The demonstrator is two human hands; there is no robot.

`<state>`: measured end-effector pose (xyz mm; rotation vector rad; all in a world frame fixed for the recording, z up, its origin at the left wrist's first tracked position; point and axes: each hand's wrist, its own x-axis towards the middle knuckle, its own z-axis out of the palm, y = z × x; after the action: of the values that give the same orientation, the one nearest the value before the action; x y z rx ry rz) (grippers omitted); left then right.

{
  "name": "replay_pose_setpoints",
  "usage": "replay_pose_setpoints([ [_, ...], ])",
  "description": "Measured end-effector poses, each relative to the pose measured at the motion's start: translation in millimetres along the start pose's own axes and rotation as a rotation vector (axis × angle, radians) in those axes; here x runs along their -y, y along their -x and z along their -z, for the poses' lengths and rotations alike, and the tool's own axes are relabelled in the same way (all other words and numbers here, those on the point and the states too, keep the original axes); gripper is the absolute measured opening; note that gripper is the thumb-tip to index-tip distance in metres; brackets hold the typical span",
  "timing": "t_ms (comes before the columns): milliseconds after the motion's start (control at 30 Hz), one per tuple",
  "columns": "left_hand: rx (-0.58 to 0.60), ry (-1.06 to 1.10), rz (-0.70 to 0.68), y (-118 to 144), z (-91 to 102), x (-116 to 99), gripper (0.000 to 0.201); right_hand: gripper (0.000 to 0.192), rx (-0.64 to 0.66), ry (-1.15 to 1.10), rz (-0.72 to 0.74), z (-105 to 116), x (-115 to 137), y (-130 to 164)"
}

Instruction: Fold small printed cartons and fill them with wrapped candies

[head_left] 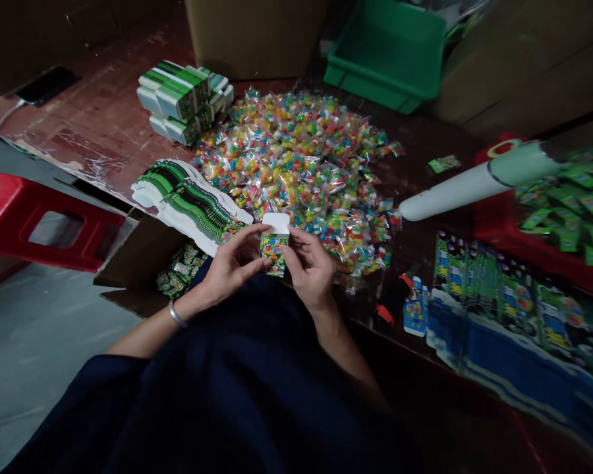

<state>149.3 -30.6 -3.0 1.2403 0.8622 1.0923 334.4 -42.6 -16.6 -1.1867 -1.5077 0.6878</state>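
Between my two hands is a small printed candy box [273, 255], upright, its white top flap [276, 220] raised. My left hand [234, 263] pinches it along the left side, thumb on the front. From the right, my right hand [310, 264] grips it with the thumb on the printed face. Whether anything is inside the box I cannot see. Just beyond lies a big heap of clear candy packets [296, 164] filled with colourful candies. A fanned row of flat box blanks [188, 201] lies close to my left hand.
Bundled box blanks [178, 99] stand at the back left, a green tray [383, 56] at the back right. A carton of small packs [180, 271] sits below left. On the right are a white tube [454, 191], a red bin [504, 224] and blue-green printed cards [514, 329].
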Motion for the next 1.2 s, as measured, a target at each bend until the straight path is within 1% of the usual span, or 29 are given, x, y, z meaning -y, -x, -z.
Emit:
replay_pose_setpoints([
  [67,0.034,0.003,0.015,0.2,1.4,2.8,0.05,0.031,0.022,0.032,0.019,1.3,-0.1,-0.9],
  [133,0.079,0.055,0.061,-0.2,1.7,4.7,0.047,0.021,0.014,0.086,0.062,3.0,-0.8,-2.1],
  [200,0.112,0.111,0.136,-1.4,0.5,4.9,0.049,0.008,0.0,0.138,0.115,3.8,-2.1,-2.8],
  [267,0.123,0.154,0.207,-3.2,-1.7,3.5,0.052,0.006,-0.005,0.137,0.135,2.8,-3.9,-2.7],
  [367,0.091,0.196,0.245,-6.1,-4.1,0.9,0.057,0.003,-0.035,0.002,0.054,-1.5,-6.4,-0.9],
  [433,0.065,0.218,0.235,-7.1,-4.3,0.2,0.061,0.013,-0.063,-0.101,-0.017,-4.0,-6.4,-0.2],
  [467,0.056,0.223,0.233,-7.0,-4.2,0.3,0.063,0.017,-0.06,-0.133,-0.037,-4.5,-5.6,-0.6],
  [533,0.051,0.216,0.236,-5.8,-3.7,1.3,0.063,0.017,-0.012,-0.165,-0.053,-3.8,-2.3,-3.0],
  [633,0.046,0.128,0.198,-2.4,-2.8,3.6,0.055,0.019,0.064,-0.208,-0.114,0.3,4.3,-9.6],
  [733,0.038,-0.033,0.098,0.3,-0.9,5.2,0.045,0.021,0.108,-0.231,-0.26,6.2,8.1,-16.6],
  [800,0.062,-0.107,0.063,1.5,0.9,5.2,0.044,0.02,0.126,-0.22,-0.317,10.4,7.8,-20.6],
  [867,0.102,-0.132,0.058,2.5,2.7,4.2,0.046,0.018,0.13,-0.206,-0.333,14.0,6.1,-23.9],
  [967,0.15,-0.137,0.053,4.1,4.1,2.2,0.052,0.018,0.137,-0.192,-0.328,16.2,4.6,-25.9],
  [1033,0.166,-0.134,0.058,5.1,3.6,1.8,0.054,0.018,0.138,-0.174,-0.278,15.4,6.0,-24.7],
  [1133,0.168,-0.117,0.097,5.7,2.7,2.8,0.044,0.023,0.123,-0.121,-0.152,13.7,10.8,-19.4],
  [1200,0.176,-0.129,0.132,5.2,6.3,0.3,0.039,0.025,0.125,-0.088,-0.097,13.4,13.0,-14.7],
])
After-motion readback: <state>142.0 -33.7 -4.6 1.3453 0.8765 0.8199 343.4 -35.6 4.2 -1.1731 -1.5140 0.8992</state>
